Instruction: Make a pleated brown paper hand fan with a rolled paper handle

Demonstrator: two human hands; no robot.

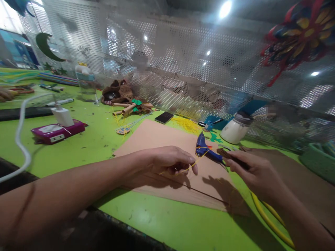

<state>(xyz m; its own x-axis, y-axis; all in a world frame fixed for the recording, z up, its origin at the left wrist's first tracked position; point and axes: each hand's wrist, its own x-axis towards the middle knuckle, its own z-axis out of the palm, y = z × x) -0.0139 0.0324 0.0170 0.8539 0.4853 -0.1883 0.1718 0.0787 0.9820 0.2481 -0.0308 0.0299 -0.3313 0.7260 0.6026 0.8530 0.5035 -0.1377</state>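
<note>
My left hand (pixel 175 160) is over a sheet of brown paper (pixel 154 134), its fingers curled around a thin yellow string (pixel 200 159). The string rises to the right and loops towards my other hand. My right hand (pixel 251 169) is closed on a narrow dark brown piece (pixel 232 157), possibly folded or rolled paper; the fingers hide part of it. Just beyond and between my hands, a blue glue gun (pixel 201 144) lies on the paper with its nozzle pointing away. A dark thin line (pixel 201 192) crosses the paper below my hands.
Behind the paper lie a phone (pixel 164 118), a heap of yellow string (pixel 185 124) and a white jar (pixel 235 129). A purple power strip (pixel 59 132) with a white charger sits left. A yellow cable (pixel 269 216) hangs beside my right forearm. A perforated screen (pixel 172 45) stands behind.
</note>
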